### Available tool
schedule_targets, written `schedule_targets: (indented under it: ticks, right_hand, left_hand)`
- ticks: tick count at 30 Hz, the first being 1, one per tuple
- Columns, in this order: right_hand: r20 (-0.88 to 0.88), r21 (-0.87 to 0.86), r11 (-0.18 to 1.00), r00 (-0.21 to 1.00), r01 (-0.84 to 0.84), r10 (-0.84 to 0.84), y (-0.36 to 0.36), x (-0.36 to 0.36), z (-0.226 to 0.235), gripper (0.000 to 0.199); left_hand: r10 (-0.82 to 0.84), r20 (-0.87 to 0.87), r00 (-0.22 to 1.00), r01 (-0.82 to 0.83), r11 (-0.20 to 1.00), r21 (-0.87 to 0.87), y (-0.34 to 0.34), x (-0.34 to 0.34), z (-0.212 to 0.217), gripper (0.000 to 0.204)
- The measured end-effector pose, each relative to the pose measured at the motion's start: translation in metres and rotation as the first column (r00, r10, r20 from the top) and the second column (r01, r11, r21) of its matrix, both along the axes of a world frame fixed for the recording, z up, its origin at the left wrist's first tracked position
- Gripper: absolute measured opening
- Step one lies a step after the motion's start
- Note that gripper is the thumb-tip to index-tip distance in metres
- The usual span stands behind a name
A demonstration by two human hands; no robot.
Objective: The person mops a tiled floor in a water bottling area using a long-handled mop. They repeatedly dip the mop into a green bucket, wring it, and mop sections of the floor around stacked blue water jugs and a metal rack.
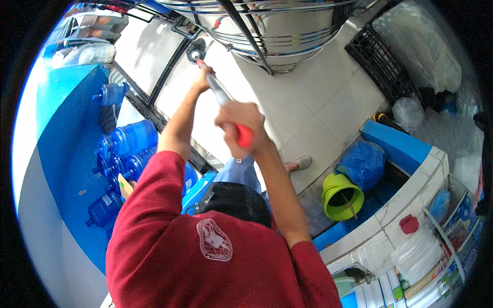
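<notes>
I hold a long mop point(219, 91) with both hands, its grey handle slanting away from me to the far left. Its dark, bushy head point(196, 47) rests at the tiled floor near a black metal frame. My left hand point(203, 79) is closed round the lower shaft, close to a red section above the head. Nearer my body, my right hand point(241, 126), slightly blurred, is wrapped round the upper handle by its red end grip point(244, 135).
Blue water jugs point(134, 136) lie stacked on the left. A round metal rack point(272, 36) stands ahead on the pale tiles point(303, 113). To the right are a black crate point(380, 64), a lime-green bucket point(333, 205), a blue plastic bag point(362, 164) and a tiled ledge point(395, 205).
</notes>
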State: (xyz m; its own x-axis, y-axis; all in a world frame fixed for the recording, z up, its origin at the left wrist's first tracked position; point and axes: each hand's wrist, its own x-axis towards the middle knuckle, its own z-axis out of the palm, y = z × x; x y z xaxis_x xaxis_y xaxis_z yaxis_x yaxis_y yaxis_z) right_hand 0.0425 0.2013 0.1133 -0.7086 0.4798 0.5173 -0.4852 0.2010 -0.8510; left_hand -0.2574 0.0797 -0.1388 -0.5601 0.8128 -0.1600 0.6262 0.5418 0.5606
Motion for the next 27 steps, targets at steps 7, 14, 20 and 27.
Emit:
schedule_targets:
  ticks: [7, 14, 20, 27]
  right_hand:
    - [0.062, 0.041, 0.995, 0.994, -0.088, 0.086, -0.011, -0.040, 0.071, 0.018]
    - [-0.015, 0.053, 0.929, 0.930, 0.367, -0.366, 0.052, 0.182, 0.125, 0.009]
    - [-0.253, -0.106, 0.946, 0.912, 0.305, -0.322, 0.098, 0.446, 0.245, 0.028]
    - [-0.279, -0.032, 0.781, 0.745, 0.624, -0.606, 0.139, 0.586, 0.275, 0.025]
  left_hand:
    - [-0.031, 0.402, 0.915, -0.014, 0.994, 0.110, 0.003, -0.028, 0.042, 0.014]
    - [-0.447, 0.205, 0.871, 0.467, 0.882, -0.060, 0.056, 0.125, 0.056, 0.055]
    - [-0.676, 0.236, 0.698, 0.660, 0.735, 0.154, 0.119, 0.391, 0.080, 0.040]
    - [-0.716, 0.327, 0.617, 0.688, 0.692, 0.219, 0.149, 0.574, 0.099, 0.037]
